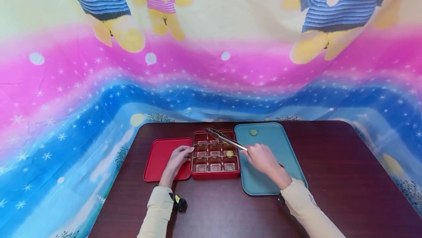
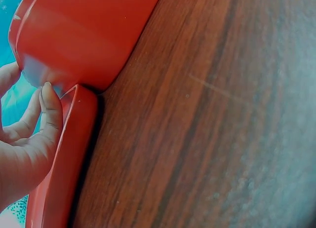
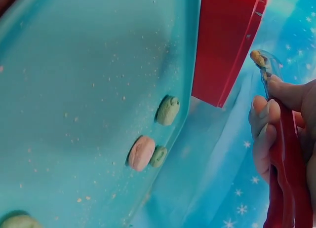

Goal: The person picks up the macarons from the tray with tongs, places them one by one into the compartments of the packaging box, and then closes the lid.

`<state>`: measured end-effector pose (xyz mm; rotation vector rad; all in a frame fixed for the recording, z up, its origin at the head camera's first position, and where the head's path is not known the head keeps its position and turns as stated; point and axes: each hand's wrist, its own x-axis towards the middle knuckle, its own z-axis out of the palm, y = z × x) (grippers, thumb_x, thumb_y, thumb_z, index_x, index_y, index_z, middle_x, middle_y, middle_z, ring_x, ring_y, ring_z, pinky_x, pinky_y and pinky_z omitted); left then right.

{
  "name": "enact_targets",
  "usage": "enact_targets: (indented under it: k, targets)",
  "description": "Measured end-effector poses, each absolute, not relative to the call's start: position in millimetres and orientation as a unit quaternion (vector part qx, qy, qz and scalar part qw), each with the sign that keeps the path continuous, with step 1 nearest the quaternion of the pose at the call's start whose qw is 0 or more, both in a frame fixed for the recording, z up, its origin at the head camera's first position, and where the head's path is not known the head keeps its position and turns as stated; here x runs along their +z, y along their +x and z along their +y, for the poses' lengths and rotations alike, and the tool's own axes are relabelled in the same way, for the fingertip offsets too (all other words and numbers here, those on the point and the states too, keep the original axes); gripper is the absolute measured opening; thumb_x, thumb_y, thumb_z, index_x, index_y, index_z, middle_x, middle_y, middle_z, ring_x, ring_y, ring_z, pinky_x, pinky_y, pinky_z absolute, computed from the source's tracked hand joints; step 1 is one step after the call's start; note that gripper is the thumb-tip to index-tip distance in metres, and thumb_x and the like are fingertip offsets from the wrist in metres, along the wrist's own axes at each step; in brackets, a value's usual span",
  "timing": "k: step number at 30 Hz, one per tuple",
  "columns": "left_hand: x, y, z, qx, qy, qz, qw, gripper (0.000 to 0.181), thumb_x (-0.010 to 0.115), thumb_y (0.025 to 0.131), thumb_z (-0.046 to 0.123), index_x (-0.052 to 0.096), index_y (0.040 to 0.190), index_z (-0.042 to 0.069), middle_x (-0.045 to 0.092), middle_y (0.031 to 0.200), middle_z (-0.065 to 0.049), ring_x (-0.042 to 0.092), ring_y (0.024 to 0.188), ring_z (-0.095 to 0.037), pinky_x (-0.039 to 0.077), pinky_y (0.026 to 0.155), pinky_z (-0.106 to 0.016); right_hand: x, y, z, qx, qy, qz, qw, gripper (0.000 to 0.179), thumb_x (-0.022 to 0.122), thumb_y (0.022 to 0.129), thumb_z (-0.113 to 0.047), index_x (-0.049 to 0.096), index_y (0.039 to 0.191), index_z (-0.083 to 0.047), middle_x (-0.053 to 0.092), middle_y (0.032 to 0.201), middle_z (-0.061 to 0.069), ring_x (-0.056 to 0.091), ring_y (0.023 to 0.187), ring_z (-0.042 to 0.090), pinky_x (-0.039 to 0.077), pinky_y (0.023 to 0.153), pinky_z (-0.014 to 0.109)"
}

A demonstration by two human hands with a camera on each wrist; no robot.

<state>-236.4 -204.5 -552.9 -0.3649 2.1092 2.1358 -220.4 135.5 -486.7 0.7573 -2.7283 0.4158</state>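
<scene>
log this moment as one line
left hand: touching red box | right hand: gripping tongs above box | teal tray: macaron near far edge

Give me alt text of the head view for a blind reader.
The right hand holds tongs over a red box with compartments, one holding a yellow cookie; the left hand is at the box's left edge. On the table, a red lid lies left and a teal tray with a green cookie lies right.

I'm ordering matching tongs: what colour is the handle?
The tongs' handle is red, seen best in the right wrist view.
</scene>
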Motion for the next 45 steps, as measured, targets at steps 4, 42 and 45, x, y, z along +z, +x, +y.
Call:
enact_targets:
  k: [4, 42, 45]
  targets:
    - [-552.9, -235.1, -204.0, 0.703, -0.117, 0.699, 0.061, 0.040, 0.074, 0.097, 0.028, 0.062, 0.121, -0.002, 0.065, 0.110, -0.011, 0.061, 0.091, -0.020, 0.054, 0.080, -0.028, -490.8, -221.4, 133.8, 0.147, 0.259, -0.945, 0.133, 0.041, 0.075, 0.096, -0.024, 0.051, 0.065, -0.013, 0.034, 0.054, -0.004, 0.035, 0.045, 0.013, 0.030, 0.041, 0.030]
    - [-553.3, -233.6, -203.1, 0.706, -0.123, 0.695, 0.062, 0.040, 0.074, 0.098, 0.029, 0.061, 0.121, -0.001, 0.065, 0.110, -0.011, 0.061, 0.091, -0.020, 0.054, 0.078, -0.027, -494.7, -210.8, 182.3, 0.292, 0.147, -0.944, 0.036, 0.044, 0.074, 0.096, -0.039, 0.048, 0.094, -0.003, 0.041, 0.064, 0.001, 0.039, 0.048, 0.012, 0.034, 0.048, 0.028]
    - [-552.5, -234.1, -204.2, 0.705, -0.125, 0.695, 0.063, 0.042, 0.074, 0.097, 0.030, 0.061, 0.122, -0.001, 0.064, 0.112, -0.012, 0.060, 0.092, -0.020, 0.054, 0.080, -0.027, -494.0, -207.6, 195.2, 0.293, 0.141, -0.945, 0.021, 0.046, 0.075, 0.096, -0.038, 0.051, 0.100, 0.001, 0.039, 0.061, 0.001, 0.037, 0.046, 0.012, 0.033, 0.046, 0.028]
